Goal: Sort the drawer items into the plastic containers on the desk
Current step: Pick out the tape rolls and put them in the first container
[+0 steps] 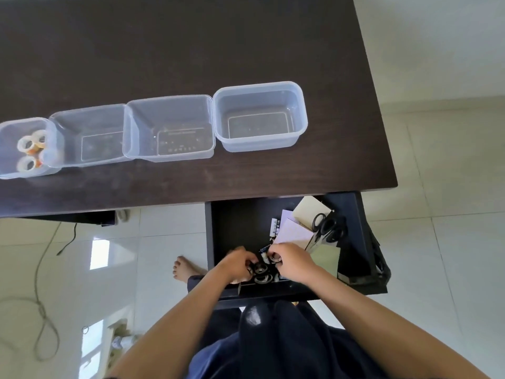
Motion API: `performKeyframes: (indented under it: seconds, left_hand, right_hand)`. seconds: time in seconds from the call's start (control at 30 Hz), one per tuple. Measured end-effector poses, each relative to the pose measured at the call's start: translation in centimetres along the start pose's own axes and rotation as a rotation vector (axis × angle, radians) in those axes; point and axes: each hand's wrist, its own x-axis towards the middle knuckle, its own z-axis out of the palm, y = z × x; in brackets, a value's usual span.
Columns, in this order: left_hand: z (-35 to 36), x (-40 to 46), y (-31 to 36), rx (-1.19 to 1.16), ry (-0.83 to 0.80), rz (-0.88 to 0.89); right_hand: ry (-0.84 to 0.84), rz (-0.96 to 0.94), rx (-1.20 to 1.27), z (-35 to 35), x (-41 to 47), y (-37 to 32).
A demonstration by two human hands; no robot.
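Both hands worked in the open drawer (pixel 235 220): left hand (pixel 238 265) and right hand (pixel 291 262) curled around small dark tape rolls (pixel 261 269) at its front edge. Rolls looked light, rigid, best pinched through the core. Scissors (pixel 328 228) and loose papers (pixel 292 231) crowded just beside. Four plastic containers (pixel 259 119) sat on the desk (pixel 191 50); only the leftmost held rolls.

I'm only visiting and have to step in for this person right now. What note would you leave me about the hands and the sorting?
Left hand and right hand: both in the open drawer, gathering dark tape rolls; exact grip unclear.
Done: leftmost container holds clear tape rolls.
Left: the other three containers look empty. Scissors, papers and small items remain in the drawer.
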Motion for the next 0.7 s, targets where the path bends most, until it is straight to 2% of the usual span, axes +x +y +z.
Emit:
performKeyframes:
  seconds: [0.13,0.37,0.57,0.7]
  left_hand:
    - [0.2,0.0,0.2,0.001,0.009,0.011]
    - [1.7,-0.1,1.2,-0.010,0.173,-0.046]
    - [1.6,0.0,1.4,-0.036,0.205,-0.049]
    - [1.6,-0.3,1.5,-0.086,0.165,-0.074]
  right_hand:
    - [-0.004,-0.012,0.078,-0.5,-0.3,0.5]
    - [0.013,0.009,0.217,-0.6,-0.9,1.3]
    - [0.065,0.023,0.334,-0.5,-1.4,1.8]
    - [0.084,0.032,0.365,-0.4,-1.6,1.7]
